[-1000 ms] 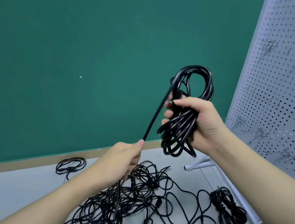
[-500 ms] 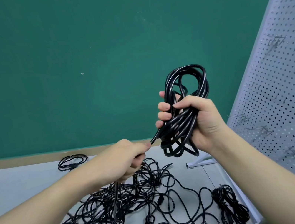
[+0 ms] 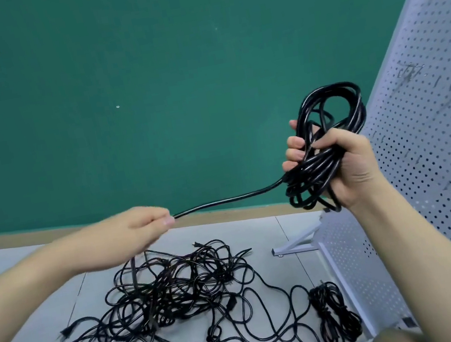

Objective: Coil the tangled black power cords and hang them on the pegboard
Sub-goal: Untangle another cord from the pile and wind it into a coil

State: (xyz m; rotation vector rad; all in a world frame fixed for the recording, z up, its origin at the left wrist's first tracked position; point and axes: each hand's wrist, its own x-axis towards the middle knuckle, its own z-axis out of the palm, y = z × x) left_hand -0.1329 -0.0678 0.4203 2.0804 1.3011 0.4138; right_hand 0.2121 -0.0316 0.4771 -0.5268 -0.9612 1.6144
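The left hand (image 3: 138, 230) is now drawn further away from the right hand (image 3: 345, 162), stretching a longer run of cord (image 3: 229, 199) between them. It is pinching that cord, while the right hand is gripping the coil (image 3: 327, 124) above the tangled cords (image 3: 173, 293) lying on the floor (image 3: 17, 310) beside the pegboard (image 3: 431, 106).

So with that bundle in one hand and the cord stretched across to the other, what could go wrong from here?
Possible snags, judging from this view:

1. The stretched black cord runs from the left hand down into the tangled pile of black cords on the floor; pulling may tighten knots or drag the heap.

2. The right hand grips a thick, uneven black coil; loops could slip out.
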